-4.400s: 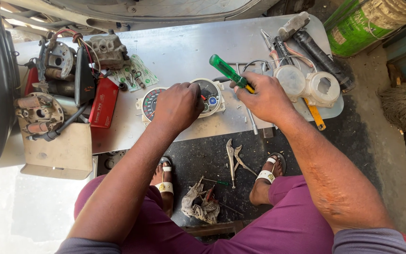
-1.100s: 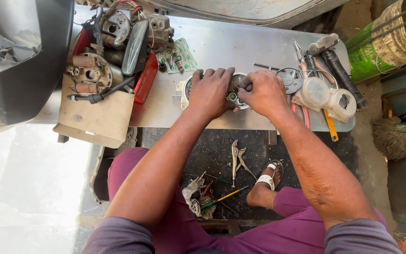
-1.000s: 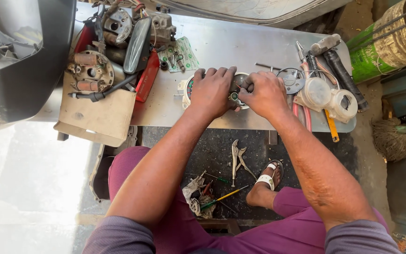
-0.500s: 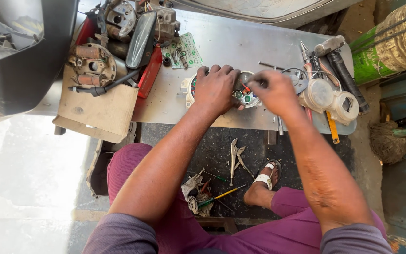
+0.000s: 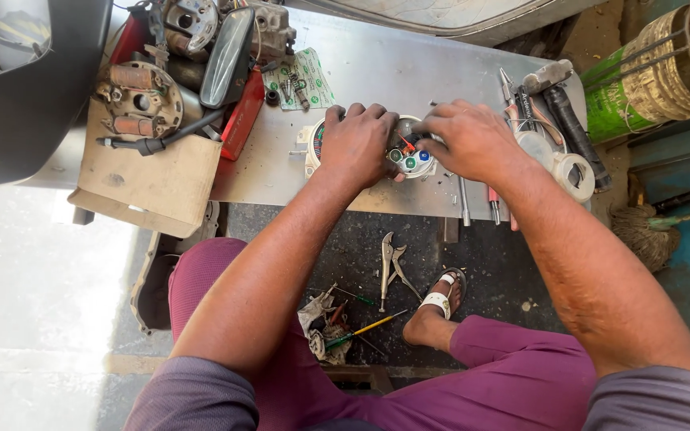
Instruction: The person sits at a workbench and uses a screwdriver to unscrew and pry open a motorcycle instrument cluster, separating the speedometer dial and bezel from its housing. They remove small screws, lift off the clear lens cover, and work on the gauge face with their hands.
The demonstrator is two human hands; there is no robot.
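Both hands close on a round gauge unit (image 5: 409,156) that lies on the metal table (image 5: 409,68), near its front edge and about the middle of the frame. The left hand (image 5: 358,145) lies knuckles-up over the unit's left half, fingers curled down around its rim and gripping it. The right hand (image 5: 473,142) comes in from 3 o'clock and curls over the right rim, fingertips pressed to the housing; whether it pinches some small part there is hidden by the fingers. Between the two hands the unit's face shows small coloured spots, green, blue and red. At 3 o'clock of the right hand, just beside it, sit two white round caps (image 5: 573,172), with a dark tube (image 5: 576,136) and a thin tool (image 5: 507,84) beyond them at 2 o'clock. At 5 o'clock of the unit a metal rod (image 5: 463,203) and a red-handled tool (image 5: 492,203) lie at the table's edge. At 11 o'clock of the left hand lies a green-printed packet (image 5: 301,80) with bolts on it. Further out at 10 o'clock a pile of engine parts (image 5: 141,100) and a mirror (image 5: 228,56) rest above a cardboard sheet (image 5: 149,172). Below the table, at 6 o'clock, locking pliers (image 5: 389,263) lie on the dark floor, with a rag (image 5: 319,323) and a yellow screwdriver (image 5: 365,327) near the sandalled foot (image 5: 437,307). A green drum (image 5: 640,72) stands at 2 o'clock, well apart.
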